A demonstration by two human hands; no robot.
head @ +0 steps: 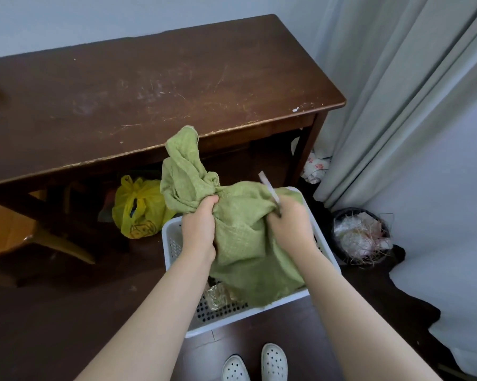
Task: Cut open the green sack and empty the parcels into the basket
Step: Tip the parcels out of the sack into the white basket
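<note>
Over the white perforated basket point(169, 243), which stood on the dark floor just in front of the table's right front leg, the green sack point(240, 237) hung crumpled between both hands. Its lower part draped into the basket and over the near rim, while its knotted, twisted neck rose above the left hand toward the table's front edge. The left hand point(199, 229) had its fingers curled tight round a bunch of the woven cloth just below that neck. The right hand point(291, 226) was closed too, gripping a slim pale-handled cutter point(269, 188) whose end stuck up past the knuckles, with the fist pressed against a fold of the sack. I could not tell whether the blade touched the cloth. Inside the basket, at its near left corner, a shiny crinkled packet point(216, 296) showed under the sack's hem; the rest of the contents were hidden by the cloth. A scratched dark wooden table point(149, 92) stood behind, and beneath it lay a knotted yellow plastic bag point(138, 204). By the table's right leg sat a white bag with red print point(315, 166). A black bin point(342, 257) near the pale curtain point(397, 105) held crumpled plastic and straw-like strands. White perforated clogs point(273, 361) showed just beside the basket's near side.
</note>
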